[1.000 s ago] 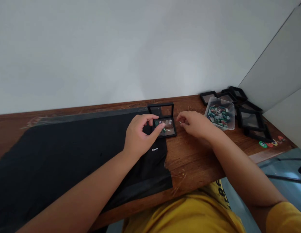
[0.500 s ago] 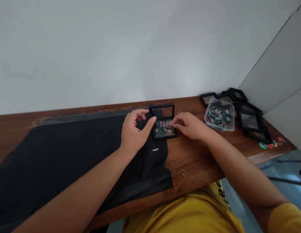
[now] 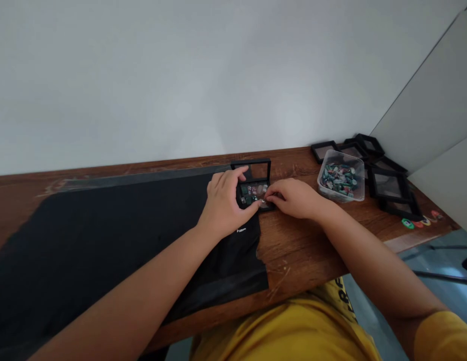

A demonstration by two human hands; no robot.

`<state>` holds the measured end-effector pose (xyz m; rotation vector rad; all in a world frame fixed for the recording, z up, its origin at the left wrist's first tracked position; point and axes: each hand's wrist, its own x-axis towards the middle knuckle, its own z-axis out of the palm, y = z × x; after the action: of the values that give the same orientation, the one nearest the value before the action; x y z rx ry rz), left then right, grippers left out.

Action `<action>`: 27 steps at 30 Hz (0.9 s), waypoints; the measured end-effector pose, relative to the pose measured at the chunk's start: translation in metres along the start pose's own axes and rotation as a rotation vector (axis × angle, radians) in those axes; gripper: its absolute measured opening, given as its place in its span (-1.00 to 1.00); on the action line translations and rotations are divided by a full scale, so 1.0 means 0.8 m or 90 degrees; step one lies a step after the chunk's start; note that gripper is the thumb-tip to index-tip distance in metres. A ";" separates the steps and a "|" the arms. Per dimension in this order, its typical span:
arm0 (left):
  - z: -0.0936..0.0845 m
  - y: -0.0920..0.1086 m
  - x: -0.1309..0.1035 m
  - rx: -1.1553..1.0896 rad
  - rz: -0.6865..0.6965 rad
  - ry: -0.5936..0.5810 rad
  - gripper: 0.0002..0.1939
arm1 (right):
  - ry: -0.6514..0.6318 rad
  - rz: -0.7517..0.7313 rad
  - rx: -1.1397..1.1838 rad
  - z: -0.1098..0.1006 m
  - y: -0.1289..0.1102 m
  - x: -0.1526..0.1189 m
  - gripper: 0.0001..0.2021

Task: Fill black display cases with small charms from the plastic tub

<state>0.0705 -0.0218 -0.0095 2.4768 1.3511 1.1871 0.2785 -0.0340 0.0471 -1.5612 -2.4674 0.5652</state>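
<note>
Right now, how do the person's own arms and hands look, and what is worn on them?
The left hand and right hand are bare, and so are the left forearm and right forearm; I see nothing worn on them. A short yellow sleeve shows on the right side; no left sleeve is in view.

A wooden table stands against a pale, softly lit wall.

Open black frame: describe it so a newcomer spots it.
On the brown wooden table, find the black sheet. Across its right edge, between left hand and right hand, sits the black rectangular frame. Unlike black frames far right, its lid stands raised, with small coloured pieces inside.
</note>
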 end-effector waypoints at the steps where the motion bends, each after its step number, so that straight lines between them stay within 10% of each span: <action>1: 0.000 -0.001 0.001 0.005 -0.008 0.001 -0.26 | -0.002 0.001 -0.002 0.001 -0.001 0.000 -0.79; 27: -0.004 -0.003 0.002 -0.018 -0.011 0.011 -0.66 | -0.016 -0.026 0.030 0.005 -0.001 -0.003 -0.78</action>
<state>0.0673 -0.0197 -0.0073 2.4359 1.3486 1.2181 0.2777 -0.0375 0.0442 -1.4931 -2.4789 0.6345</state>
